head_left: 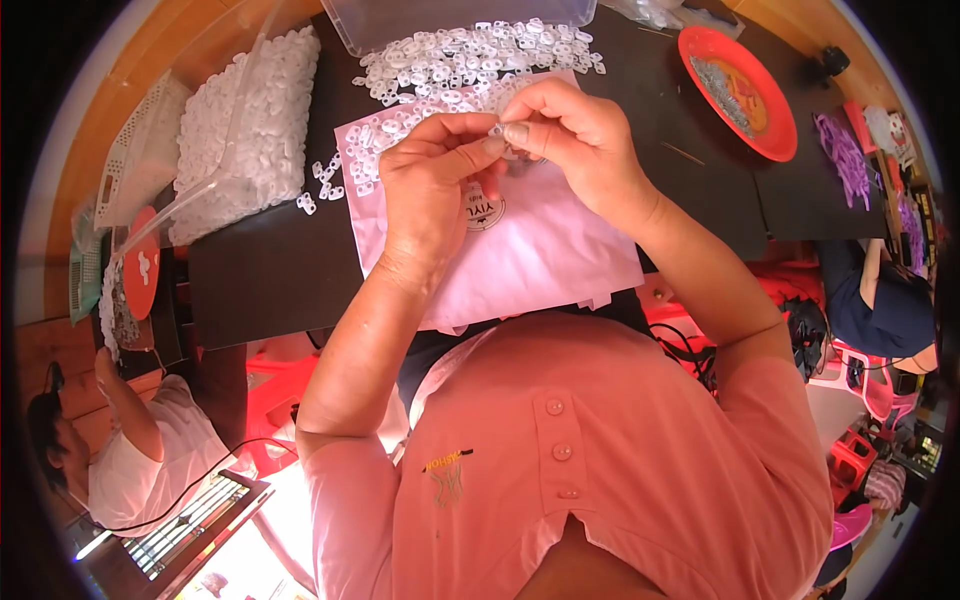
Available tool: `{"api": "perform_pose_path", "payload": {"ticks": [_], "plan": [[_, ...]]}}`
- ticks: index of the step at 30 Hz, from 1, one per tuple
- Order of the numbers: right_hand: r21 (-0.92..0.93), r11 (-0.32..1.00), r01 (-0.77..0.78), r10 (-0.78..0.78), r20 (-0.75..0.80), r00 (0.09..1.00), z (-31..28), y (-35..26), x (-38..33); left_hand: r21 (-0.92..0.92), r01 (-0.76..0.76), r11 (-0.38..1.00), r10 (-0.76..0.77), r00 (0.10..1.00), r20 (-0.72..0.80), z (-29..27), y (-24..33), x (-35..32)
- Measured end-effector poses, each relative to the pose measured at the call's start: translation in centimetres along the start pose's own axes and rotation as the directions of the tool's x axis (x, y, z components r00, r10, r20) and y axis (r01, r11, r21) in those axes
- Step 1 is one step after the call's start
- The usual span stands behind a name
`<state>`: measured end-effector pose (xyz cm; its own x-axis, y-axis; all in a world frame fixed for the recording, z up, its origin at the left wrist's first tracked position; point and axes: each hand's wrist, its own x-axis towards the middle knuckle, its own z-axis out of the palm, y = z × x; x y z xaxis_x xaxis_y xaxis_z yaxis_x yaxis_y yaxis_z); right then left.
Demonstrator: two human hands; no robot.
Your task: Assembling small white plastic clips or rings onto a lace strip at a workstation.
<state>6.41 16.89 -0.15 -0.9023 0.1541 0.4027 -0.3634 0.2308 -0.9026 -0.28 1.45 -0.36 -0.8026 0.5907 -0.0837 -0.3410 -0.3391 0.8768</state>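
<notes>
My left hand point(425, 185) and my right hand point(595, 150) meet above a pink cloth bag point(560, 250) that lies at the table's near edge. Pinched between their fingertips is a small white plastic piece point(497, 130), its details mostly hidden by the fingers. Just beyond, loose white plastic pieces with holes point(470, 60) lie heaped, some spilling onto the bag's far part. A few more pieces point(325, 185) lie left of the bag. Both hands are closed at the fingertips.
A clear bin full of white pieces point(250, 130) stands at the left, a red plate point(775, 145) with small grey metal bits at the far right. Purple strips point(845, 160) lie beyond it. A clear tray point(360, 20) is behind the heap. Other people sit left and right.
</notes>
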Motion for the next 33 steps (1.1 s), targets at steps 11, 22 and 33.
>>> {"api": "perform_pose_path", "payload": {"ticks": [11, 22, 33], "plan": [[-0.353, 0.917, 0.185, -0.173, 0.067, 0.983, -0.6, 0.1, 0.2, 0.101, -0.077, 0.992, 0.084, 0.995, -0.061, -0.1, 0.2, -0.3], [-0.427, 0.871, 0.243, -0.226, 0.092, 0.970, -0.3, 0.3, 0.0, 0.112, -0.083, 0.990, 0.088, 0.995, -0.045, 0.0, 0.2, -0.5], [-0.444, 0.843, 0.305, -0.301, 0.082, 0.950, -0.3, 0.7, 0.0, 0.098, -0.091, 0.991, 0.096, 0.994, -0.052, 0.1, 0.3, -0.6]]}}
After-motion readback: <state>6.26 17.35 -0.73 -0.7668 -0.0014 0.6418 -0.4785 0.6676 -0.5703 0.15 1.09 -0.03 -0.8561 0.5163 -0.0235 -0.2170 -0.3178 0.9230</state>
